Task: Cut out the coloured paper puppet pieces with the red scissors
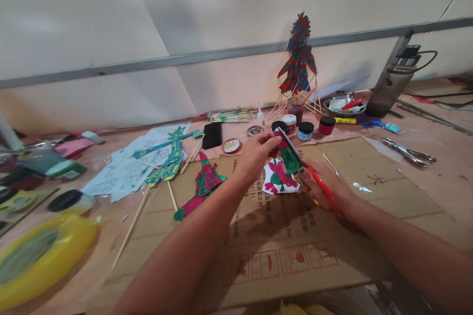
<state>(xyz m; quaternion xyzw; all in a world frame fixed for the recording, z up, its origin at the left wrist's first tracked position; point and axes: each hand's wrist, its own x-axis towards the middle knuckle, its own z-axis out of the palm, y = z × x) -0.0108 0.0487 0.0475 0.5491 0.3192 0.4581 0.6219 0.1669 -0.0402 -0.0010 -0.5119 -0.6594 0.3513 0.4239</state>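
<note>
Between finger and thumb, my left hand (263, 150) pinches the top of a painted paper piece (289, 157), green with some magenta. My right hand (325, 184) is closed round the red handle of a pair of scissors (321, 182). Their dark blades lie along the right edge of the painted piece, pointing up towards my left fingers. Under both hands, a white paper cutout (279, 179) painted magenta and green rests on the cardboard sheet (281, 231). Left of my left forearm lie other magenta and green cutouts (207, 179).
Paint jars (305, 131), a black phone (212, 135) and glitter lids (231, 145) stand behind the cardboard. Pliers (406, 151) and a bottle (393, 83) are at right. A red-blue figure on sticks (301, 59) stands at the back. Yellow tape (79, 241) lies front left.
</note>
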